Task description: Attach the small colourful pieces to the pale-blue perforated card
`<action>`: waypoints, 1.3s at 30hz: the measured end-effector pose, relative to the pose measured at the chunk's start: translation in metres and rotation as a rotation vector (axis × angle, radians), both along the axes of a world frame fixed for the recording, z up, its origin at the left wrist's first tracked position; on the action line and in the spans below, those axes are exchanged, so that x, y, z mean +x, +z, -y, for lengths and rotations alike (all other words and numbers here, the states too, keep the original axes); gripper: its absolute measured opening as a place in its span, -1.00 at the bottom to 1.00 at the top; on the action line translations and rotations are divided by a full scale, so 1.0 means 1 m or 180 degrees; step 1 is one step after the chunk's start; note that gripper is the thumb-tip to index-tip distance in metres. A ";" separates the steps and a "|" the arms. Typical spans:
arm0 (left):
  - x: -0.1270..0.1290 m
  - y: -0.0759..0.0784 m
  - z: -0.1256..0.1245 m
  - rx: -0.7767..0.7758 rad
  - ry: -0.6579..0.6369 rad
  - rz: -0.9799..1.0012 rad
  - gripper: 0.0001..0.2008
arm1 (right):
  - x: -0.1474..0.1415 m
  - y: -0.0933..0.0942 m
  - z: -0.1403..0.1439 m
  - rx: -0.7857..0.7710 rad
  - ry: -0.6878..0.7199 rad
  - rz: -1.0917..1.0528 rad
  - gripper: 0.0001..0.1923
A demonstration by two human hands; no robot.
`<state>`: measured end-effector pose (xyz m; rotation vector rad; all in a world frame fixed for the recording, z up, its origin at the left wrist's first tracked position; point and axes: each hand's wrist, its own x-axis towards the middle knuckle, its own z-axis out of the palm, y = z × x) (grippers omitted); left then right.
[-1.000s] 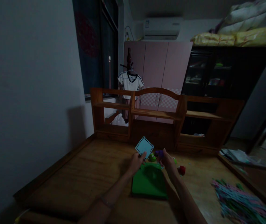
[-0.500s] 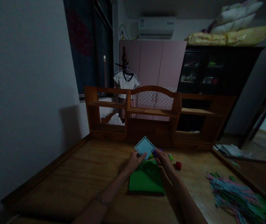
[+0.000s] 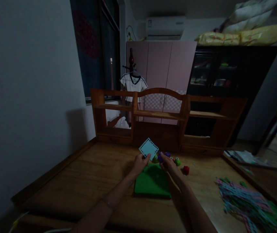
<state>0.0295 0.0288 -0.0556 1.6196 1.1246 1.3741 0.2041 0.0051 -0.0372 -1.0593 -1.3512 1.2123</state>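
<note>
Between the thumb and fingers of my left hand point(image 3: 140, 164) is a light blue square panel point(image 3: 148, 148) with small holes along its edges, held up corner first. My right hand point(image 3: 167, 163) is closed on a small purple piece point(image 3: 161, 157) whose kind I cannot make out, apart from the panel. Under both hands lies a flat green box-like block point(image 3: 152, 183). Just beyond my right hand are small green pieces with eye-like dots, one of them a green piece point(image 3: 177, 161). A red piece point(image 3: 186, 170) rests to the right.
A heap of pink, blue and green plastic pieces point(image 3: 246, 200) spreads over the wooden surface point(image 3: 97, 174) at right. A wooden shelf unit point(image 3: 160, 115) stands along the far edge, and a white wall point(image 3: 36, 106) borders the left side.
My left hand has moved slightly left and away from my right hand with the blue panel. The purple piece now shows more clearly in my right hand.
</note>
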 end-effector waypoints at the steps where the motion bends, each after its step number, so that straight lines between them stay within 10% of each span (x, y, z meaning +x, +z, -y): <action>1: 0.000 -0.001 -0.001 -0.0014 -0.0003 -0.0005 -0.55 | 0.000 0.000 0.000 -0.0011 0.0018 0.0012 -0.48; 39: 0.001 -0.001 0.004 0.0335 -0.0160 -0.0627 -0.55 | 0.003 -0.006 0.006 -0.0128 0.0238 -0.0104 -0.56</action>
